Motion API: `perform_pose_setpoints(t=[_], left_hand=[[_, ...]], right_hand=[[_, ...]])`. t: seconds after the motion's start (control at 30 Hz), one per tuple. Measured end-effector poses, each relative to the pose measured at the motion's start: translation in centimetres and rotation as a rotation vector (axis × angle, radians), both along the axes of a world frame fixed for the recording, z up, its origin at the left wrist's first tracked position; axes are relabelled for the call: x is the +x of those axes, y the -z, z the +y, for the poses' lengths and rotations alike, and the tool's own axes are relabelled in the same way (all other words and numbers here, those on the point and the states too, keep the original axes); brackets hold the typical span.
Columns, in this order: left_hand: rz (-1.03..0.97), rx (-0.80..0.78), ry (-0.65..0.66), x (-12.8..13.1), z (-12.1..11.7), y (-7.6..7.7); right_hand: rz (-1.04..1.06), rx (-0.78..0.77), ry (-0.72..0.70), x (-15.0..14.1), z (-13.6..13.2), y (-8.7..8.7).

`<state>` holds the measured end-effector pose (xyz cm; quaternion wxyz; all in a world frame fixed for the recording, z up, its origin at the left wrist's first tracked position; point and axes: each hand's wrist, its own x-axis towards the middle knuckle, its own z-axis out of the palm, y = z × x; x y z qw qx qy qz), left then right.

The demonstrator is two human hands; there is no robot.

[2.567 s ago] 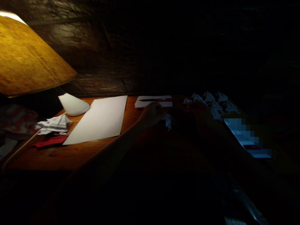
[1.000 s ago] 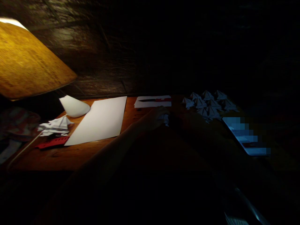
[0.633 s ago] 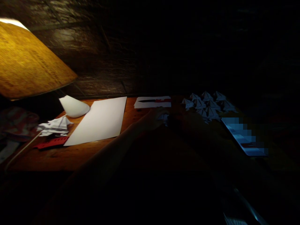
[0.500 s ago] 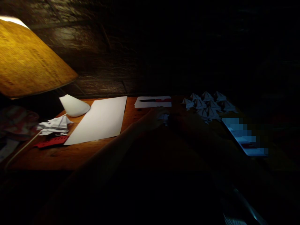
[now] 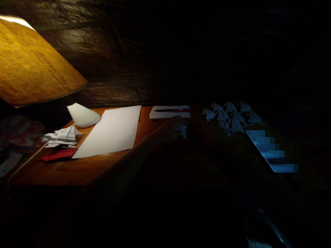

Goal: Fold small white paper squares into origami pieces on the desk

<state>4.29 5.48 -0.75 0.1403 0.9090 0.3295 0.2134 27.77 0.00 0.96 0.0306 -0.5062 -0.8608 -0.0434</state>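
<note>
My left hand [image 5: 172, 128] reaches across the table with its fingers curled round a small piece of folded white paper [image 5: 183, 131]. My right hand [image 5: 205, 132] is close beside it on the right, almost lost in the dark, so its fingers cannot be made out. Just behind the hands, a knife [image 5: 172, 110] with a black blade and red handle lies on a stack of white paper [image 5: 155, 115]. To the right stand several folded paper figures [image 5: 234, 117] with pointed peaks, grouped in rows.
A large white sheet [image 5: 111, 132] lies on the wooden table [image 5: 103, 168]. At left are a lamp [image 5: 38, 65], its white base [image 5: 82, 116], a cord, crumpled-looking folded paper [image 5: 63, 137] and a red slotted object [image 5: 59, 155]. A lit screen [image 5: 271, 155] lies at right.
The camera view has shifted very slightly. My left hand stays at the folded paper, its fingers a little more raised and arched; other things lie as before.
</note>
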Motion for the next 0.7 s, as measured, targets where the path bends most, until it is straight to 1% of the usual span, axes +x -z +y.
perform_pose_setpoints(t=[0.1,0.17,0.23,0.3,0.37,0.43,0.47,0.53,0.6,0.7], left_hand=[[0.0,0.003,-0.011,-0.1,-0.1,0.0],[-0.036,-0.01,-0.024,-0.4,0.0,-0.1],[-0.093,-0.02,-0.067,-0.7,0.3,-0.3],[-0.143,0.002,-0.171,-1.1,0.6,-0.8],[-0.156,0.017,-0.314,-1.4,0.9,-1.4],[-0.149,-0.031,-0.42,-1.5,1.1,-1.8],[-0.144,-0.071,-0.447,-1.4,1.1,-1.9],[-0.141,-0.135,-0.468,-1.2,1.0,-1.8],[-0.149,-0.158,-0.485,-0.9,0.9,-1.5],[-0.168,-0.177,-0.519,-0.6,0.9,-0.9]], right_hand=[[0.04,-0.004,0.014,0.6,0.6,0.4],[0.129,-0.005,0.007,1.0,0.9,0.5],[0.235,-0.016,-0.021,1.1,1.1,0.5],[0.279,-0.031,-0.018,1.2,1.2,0.7],[0.269,-0.031,0.009,1.3,1.3,0.9],[0.278,-0.019,0.019,1.4,1.4,1.1],[0.297,-0.014,0.007,1.4,1.5,1.3],[0.348,-0.002,-0.028,1.6,1.7,1.5],[0.413,0.028,-0.051,1.8,2.1,1.5],[0.56,0.129,-0.017,2.2,2.5,1.3]])
